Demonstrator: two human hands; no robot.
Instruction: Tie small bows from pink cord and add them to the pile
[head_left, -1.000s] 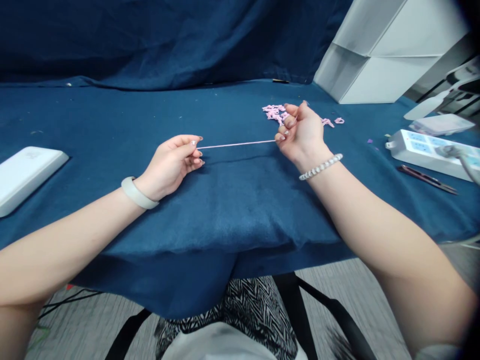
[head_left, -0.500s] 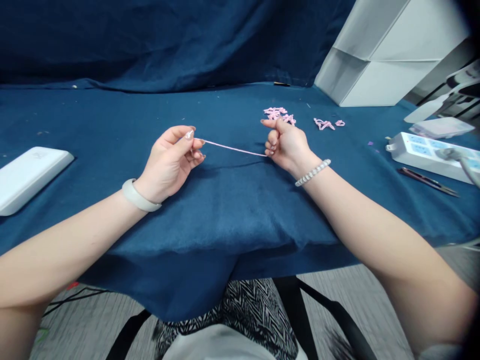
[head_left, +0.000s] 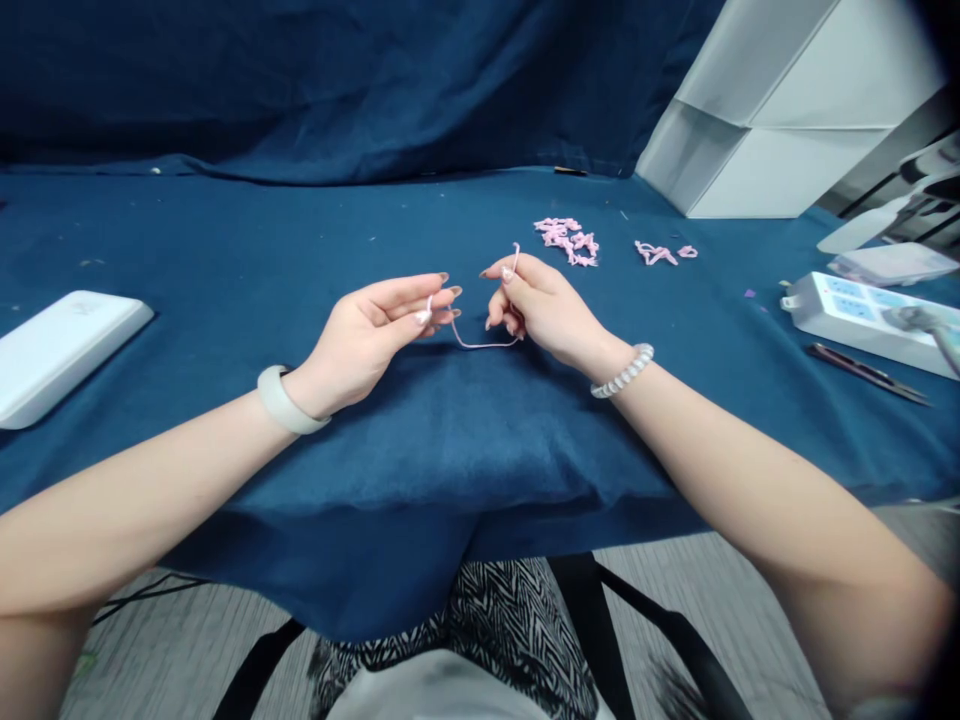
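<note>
A thin pink cord (head_left: 484, 346) hangs in a slack curve between my two hands, above the blue cloth. One end of it is pinched between the thumb and fingers of my left hand (head_left: 375, 335), which wears a pale band at the wrist. My right hand (head_left: 551, 312), with a beaded bracelet, pinches the other end between thumb and index finger, and the tip sticks up above them. Beyond my right hand lie a cluster of knotted pink cord pieces (head_left: 568, 240) and a smaller pink group (head_left: 656, 253).
A white box-like device (head_left: 71, 350) lies at the left. On the right are a white power strip (head_left: 870, 315), dark thread snips (head_left: 868, 374) and a clear plastic case (head_left: 892, 262). White boxes (head_left: 772, 170) stand at the back right.
My hands have come closer together, and the taut cord has gone slack. The cord's tip now shows above my right thumb and index finger.
</note>
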